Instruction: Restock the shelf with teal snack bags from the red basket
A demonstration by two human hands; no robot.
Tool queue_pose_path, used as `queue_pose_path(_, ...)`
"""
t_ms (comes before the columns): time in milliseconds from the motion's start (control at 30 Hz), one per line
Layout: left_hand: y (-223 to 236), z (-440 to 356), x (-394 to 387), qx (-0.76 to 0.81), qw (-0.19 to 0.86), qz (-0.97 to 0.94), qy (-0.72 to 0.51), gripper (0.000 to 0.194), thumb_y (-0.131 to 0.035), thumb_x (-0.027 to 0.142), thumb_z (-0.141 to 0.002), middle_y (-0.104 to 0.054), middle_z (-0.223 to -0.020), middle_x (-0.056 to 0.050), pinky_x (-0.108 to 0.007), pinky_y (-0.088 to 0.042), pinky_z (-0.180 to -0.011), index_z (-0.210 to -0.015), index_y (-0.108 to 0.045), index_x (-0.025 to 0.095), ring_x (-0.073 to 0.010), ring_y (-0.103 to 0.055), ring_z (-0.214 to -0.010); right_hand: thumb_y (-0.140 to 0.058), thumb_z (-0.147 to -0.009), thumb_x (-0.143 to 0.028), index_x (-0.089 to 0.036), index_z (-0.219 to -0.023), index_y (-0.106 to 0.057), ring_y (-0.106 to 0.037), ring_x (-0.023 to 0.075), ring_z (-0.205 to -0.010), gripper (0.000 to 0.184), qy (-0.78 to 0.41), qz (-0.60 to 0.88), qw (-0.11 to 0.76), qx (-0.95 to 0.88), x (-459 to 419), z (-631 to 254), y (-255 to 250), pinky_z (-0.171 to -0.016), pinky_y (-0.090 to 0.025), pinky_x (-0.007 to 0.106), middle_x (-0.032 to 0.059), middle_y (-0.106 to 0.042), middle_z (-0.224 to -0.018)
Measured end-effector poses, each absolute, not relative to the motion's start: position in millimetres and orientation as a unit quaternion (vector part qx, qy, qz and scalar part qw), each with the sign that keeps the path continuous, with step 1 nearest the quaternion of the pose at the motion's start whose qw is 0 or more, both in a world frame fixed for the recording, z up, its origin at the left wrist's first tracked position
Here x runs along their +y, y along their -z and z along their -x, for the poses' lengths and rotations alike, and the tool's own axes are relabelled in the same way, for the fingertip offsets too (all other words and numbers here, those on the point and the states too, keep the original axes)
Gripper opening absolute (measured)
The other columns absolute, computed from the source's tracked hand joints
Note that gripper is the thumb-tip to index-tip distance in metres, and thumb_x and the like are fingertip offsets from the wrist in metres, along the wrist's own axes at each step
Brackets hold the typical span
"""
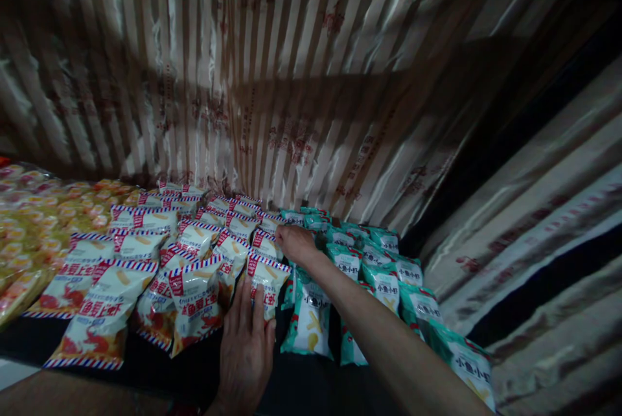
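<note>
My left hand (pixel 245 348) lies flat with fingers stretched out against a white snack bag with red and blue striped edges (pixel 265 280), at the front of a pile of the same bags (pixel 146 254). My right hand (pixel 295 242) reaches farther back, fingers curled closed at the seam between the white bags and a pile of teal snack bags (pixel 379 273). What the right fingers grip is hidden. My right forearm crosses over the teal bags.
Orange and yellow snack bags (pixel 34 228) fill the far left. Shiny striped foil sheeting (pixel 272 79) forms the back wall and the right side. The bags rest on a dark shelf surface (pixel 311 383).
</note>
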State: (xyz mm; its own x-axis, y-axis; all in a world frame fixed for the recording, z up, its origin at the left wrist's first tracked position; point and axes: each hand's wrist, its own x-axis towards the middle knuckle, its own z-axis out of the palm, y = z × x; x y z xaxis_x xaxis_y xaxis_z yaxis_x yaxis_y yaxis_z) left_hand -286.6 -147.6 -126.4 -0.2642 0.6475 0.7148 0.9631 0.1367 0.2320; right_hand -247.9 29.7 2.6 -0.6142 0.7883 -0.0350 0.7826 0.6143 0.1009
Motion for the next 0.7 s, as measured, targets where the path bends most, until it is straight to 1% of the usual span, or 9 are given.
queue_pose_path(67,124,287,-149,-0.724,0.24,0.557,0.329,0.048,-0.05,0.02,-0.086,-0.047,-0.137,-0.019,-0.04,-0.047,-0.087,-0.133,-0.042,0.013,-0.0296,-0.047,-0.123,-0.044,-0.088,-0.023,-0.018,-0.099,-0.066,-0.065,0.0238,-0.094,0.025,-0.036,-0.438,0.031,0.898,30,248,-3,-0.073,-0.048,0.03,0.0122,-0.07,-0.1)
queue_pose_path(167,122,289,-150,-0.722,0.245,0.56,0.325,0.044,-0.051,0.025,-0.087,-0.051,-0.133,-0.016,-0.038,-0.047,-0.085,-0.13,-0.047,0.016,-0.027,-0.053,-0.114,-0.044,-0.088,-0.021,-0.018,-0.098,-0.066,-0.065,0.0237,-0.095,0.025,-0.031,-0.438,0.021,0.898,30,249,-3,-0.073,-0.047,0.03,0.0122,-0.07,-0.101)
queue_pose_path(333,121,292,-148,-0.721,0.231,0.561,0.336,0.043,-0.053,0.026,-0.086,-0.05,-0.134,-0.016,-0.038,-0.047,-0.089,-0.128,-0.05,0.017,-0.0271,-0.051,-0.117,-0.046,-0.087,-0.021,-0.018,-0.094,-0.067,-0.065,0.0222,-0.093,0.022,-0.016,-0.434,-0.007,0.901,28,246,-7,-0.075,-0.047,0.029,0.0105,-0.07,-0.099)
queue_pose_path(400,120,293,-148,-0.724,0.226,0.559,0.335,0.043,-0.054,0.026,-0.085,-0.047,-0.136,-0.016,-0.039,-0.048,-0.089,-0.127,-0.05,0.018,-0.0276,-0.052,-0.116,-0.048,-0.087,-0.023,-0.018,-0.099,-0.066,-0.063,0.0213,-0.097,0.022,-0.013,-0.43,-0.031,0.902,24,241,-10,-0.08,-0.047,0.029,0.0096,-0.068,-0.103)
queue_pose_path(433,120,293,-148,-0.725,0.224,0.559,0.333,0.043,-0.054,0.026,-0.085,-0.046,-0.137,-0.017,-0.04,-0.048,-0.088,-0.127,-0.05,0.018,-0.0281,-0.052,-0.115,-0.048,-0.088,-0.025,-0.018,-0.105,-0.064,-0.061,0.0207,-0.102,0.025,-0.014,-0.428,-0.044,0.903,21,237,-12,-0.085,-0.046,0.029,0.0096,-0.066,-0.109)
queue_pose_path(533,118,292,-149,-0.726,0.218,0.562,0.331,0.043,-0.055,0.026,-0.085,-0.046,-0.136,-0.017,-0.04,-0.048,-0.089,-0.126,-0.051,0.017,-0.0287,-0.052,-0.116,-0.04,-0.093,-0.025,-0.016,-0.122,-0.054,-0.05,0.0186,-0.119,0.034,-0.019,-0.418,-0.118,0.9,1,219,-10,-0.1,-0.038,0.03,0.0111,-0.054,-0.129)
queue_pose_path(600,117,291,-151,-0.725,0.213,0.562,0.336,0.042,-0.055,0.025,-0.085,-0.048,-0.135,-0.016,-0.04,-0.048,-0.09,-0.125,-0.051,0.017,-0.0285,-0.051,-0.117,-0.04,-0.092,-0.026,-0.014,-0.117,-0.058,-0.048,0.0212,-0.122,0.033,-0.005,-0.382,-0.258,0.887,-18,203,-2,-0.103,-0.037,0.035,0.0134,-0.053,-0.13)
queue_pose_path(633,117,291,-151,-0.725,0.21,0.561,0.34,0.042,-0.055,0.024,-0.085,-0.048,-0.134,-0.016,-0.04,-0.048,-0.09,-0.125,-0.051,0.017,-0.0284,-0.051,-0.117,-0.04,-0.092,-0.027,-0.015,-0.116,-0.059,-0.047,0.0224,-0.122,0.032,0.0,-0.363,-0.306,0.88,-30,194,5,-0.104,-0.038,0.038,0.0134,-0.053,-0.13)
queue_pose_path(700,116,290,-152,-0.722,0.208,0.559,0.35,0.042,-0.055,0.025,-0.085,-0.049,-0.132,-0.017,-0.041,-0.047,-0.091,-0.126,-0.05,0.016,-0.0288,-0.05,-0.118,-0.041,-0.092,-0.027,-0.017,-0.115,-0.058,-0.046,0.023,-0.125,0.03,0.01,-0.34,-0.355,0.871,-55,177,21,-0.103,-0.039,0.041,0.0123,-0.05,-0.134)
